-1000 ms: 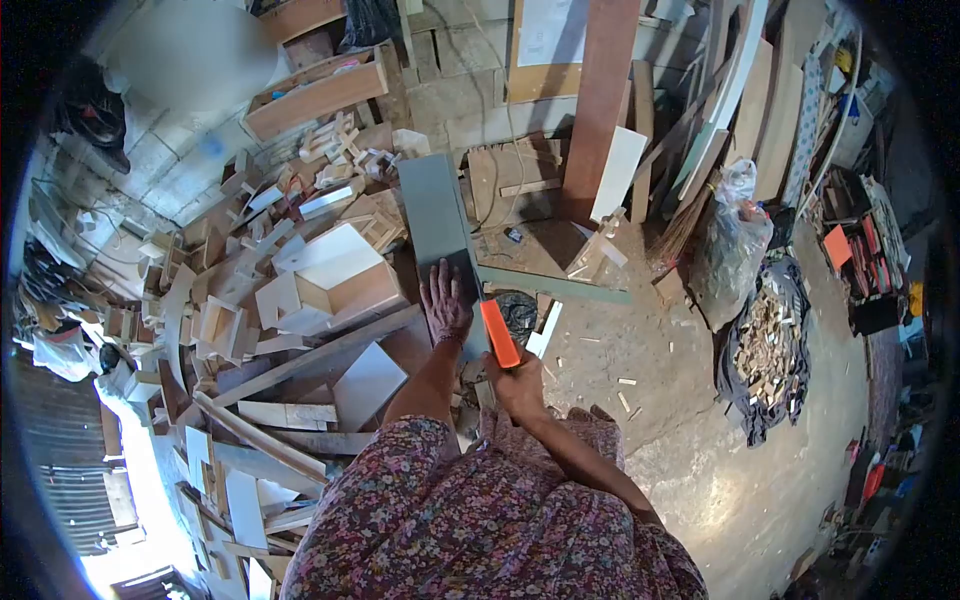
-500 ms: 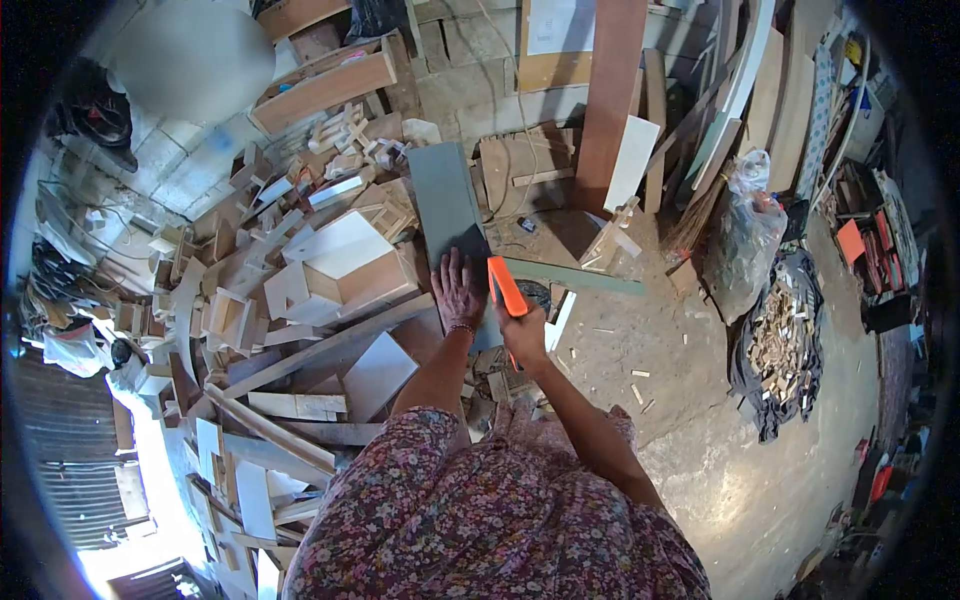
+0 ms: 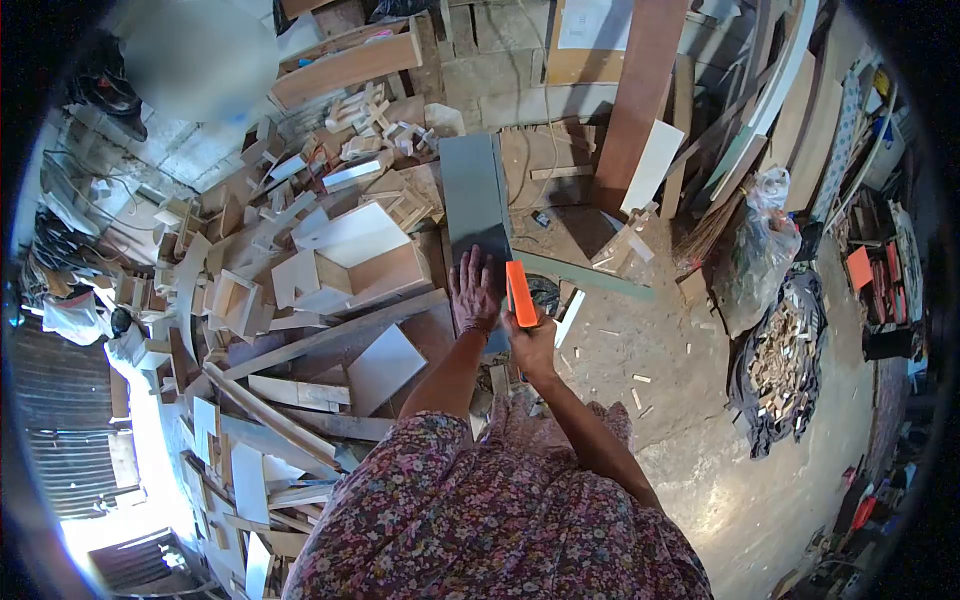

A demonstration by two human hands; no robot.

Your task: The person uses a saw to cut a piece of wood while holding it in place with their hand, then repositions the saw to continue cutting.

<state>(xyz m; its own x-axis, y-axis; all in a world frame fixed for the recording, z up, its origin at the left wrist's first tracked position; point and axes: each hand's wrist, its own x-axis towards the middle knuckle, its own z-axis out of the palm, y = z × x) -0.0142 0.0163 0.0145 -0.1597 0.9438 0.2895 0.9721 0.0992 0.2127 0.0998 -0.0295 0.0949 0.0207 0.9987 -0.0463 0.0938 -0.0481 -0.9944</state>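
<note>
- Far left, a heap of pale wood offcuts is piled against the block wall, strips and blocks lying every which way.
- Just right of that sits an open plywood box, with a long batten slanting below it and a flat white square panel lying near the person's left forearm.
- The grey-green board runs from the wall towards the person, lying flat over the scrap.
- The left hand presses palm down on the near end of that board, fingers spread apart and flat on its surface.
- Right beside it, the right hand is wrapped tight around the lower end of an orange tool, which stands along the board's right edge; I cannot tell what kind of tool it is.
- A thin green strip lies angled off to the right of the tool.
- Further right, a clear plastic bag slumps on the dirt floor.
- Beside it a dark sheet holds a mound of small wood chips.
</note>
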